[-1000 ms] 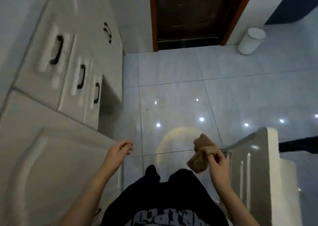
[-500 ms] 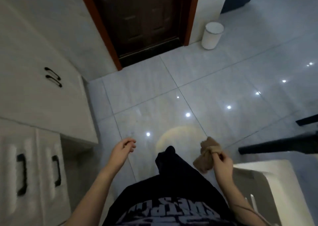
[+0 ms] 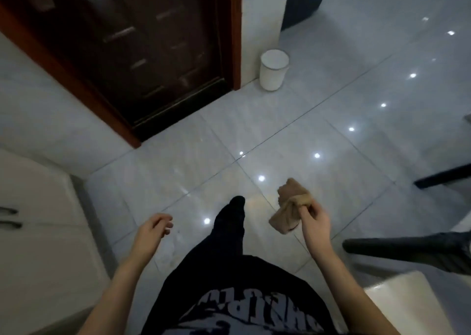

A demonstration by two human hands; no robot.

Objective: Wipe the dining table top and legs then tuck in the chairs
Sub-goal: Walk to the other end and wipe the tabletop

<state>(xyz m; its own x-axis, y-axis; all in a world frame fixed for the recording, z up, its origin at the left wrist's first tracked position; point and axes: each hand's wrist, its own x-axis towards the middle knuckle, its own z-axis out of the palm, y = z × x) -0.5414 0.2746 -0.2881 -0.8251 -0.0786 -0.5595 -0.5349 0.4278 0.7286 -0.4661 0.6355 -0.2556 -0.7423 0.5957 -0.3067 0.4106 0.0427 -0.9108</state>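
Bin (image 3: pixel 274 70) right of door (image 3: pixel 142 54)

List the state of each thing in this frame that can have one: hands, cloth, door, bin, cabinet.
right hand: closed on the cloth
cloth: bunched, held in the air
left hand: empty, fingers loosely curled
door: shut
bin: upright on the floor, lidless
cabinet doors: shut
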